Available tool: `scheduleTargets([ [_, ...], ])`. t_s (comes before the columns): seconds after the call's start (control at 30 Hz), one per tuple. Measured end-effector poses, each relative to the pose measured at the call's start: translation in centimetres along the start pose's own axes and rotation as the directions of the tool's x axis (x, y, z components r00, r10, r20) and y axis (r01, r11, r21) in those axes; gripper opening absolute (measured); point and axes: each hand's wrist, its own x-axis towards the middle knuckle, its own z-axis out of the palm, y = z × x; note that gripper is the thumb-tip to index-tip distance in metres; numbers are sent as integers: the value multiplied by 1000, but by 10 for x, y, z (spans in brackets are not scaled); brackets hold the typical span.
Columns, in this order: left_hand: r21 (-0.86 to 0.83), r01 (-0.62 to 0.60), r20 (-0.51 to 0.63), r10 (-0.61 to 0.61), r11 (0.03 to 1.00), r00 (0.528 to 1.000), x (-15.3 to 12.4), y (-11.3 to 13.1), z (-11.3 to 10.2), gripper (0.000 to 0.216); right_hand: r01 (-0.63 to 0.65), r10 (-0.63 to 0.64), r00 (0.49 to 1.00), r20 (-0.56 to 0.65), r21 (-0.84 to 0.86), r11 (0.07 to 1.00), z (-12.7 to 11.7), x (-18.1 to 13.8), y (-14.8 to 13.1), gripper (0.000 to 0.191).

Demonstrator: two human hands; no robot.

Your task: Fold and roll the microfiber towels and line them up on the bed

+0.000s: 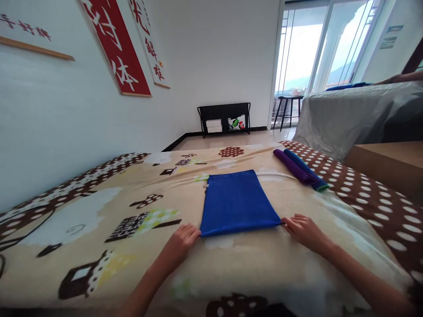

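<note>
A blue cloth (236, 201) lies flat and folded into a rectangle on the patterned blanket (132, 211) in front of me. My left hand (183, 241) rests at the cloth's near left corner, fingers curled and pinching the corner. My right hand (303, 230) sits at the near right corner, fingers bent and touching the cloth's edge. Both hands lie low on the blanket.
Two rolled cloths, one purple (292, 166) and one blue (306, 169), lie side by side to the far right on the blanket. A brown box (390, 163) and a grey-covered sofa (343, 114) stand at right. A black rack (224, 118) stands against the far wall.
</note>
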Motion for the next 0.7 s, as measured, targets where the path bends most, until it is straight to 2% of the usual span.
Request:
scheduleTargets([
  [0.2, 88, 12, 13, -13, 996, 1000, -17, 5, -2, 19, 72, -72, 997, 10, -38, 997, -18, -17, -17, 27],
  [0.37, 109, -1, 47, -4, 994, 999, -36, 22, -4, 21, 146, -148, 989, -13, -91, 985, -12, -41, -32, 25],
  [0.47, 77, 7, 111, -16, 997, 994, -35, 26, -15, 15, 96, -89, 991, 95, -73, 993, -15, -46, -39, 23],
  [0.53, 22, 25, 151, -28, 999, 988, -20, 27, -25, 8, -10, 12, 981, 196, -13, 1000, -26, -32, -41, 14],
  [0.6, -67, 102, 171, -89, 993, 981, 11, 31, -29, 23, -126, 108, 961, 253, 54, 991, -37, -3, -45, 17],
  [0.7, -134, 267, 160, -245, 954, 956, 70, 51, -11, 33, -294, 268, 933, 240, 78, 953, -31, 56, -67, 32],
])
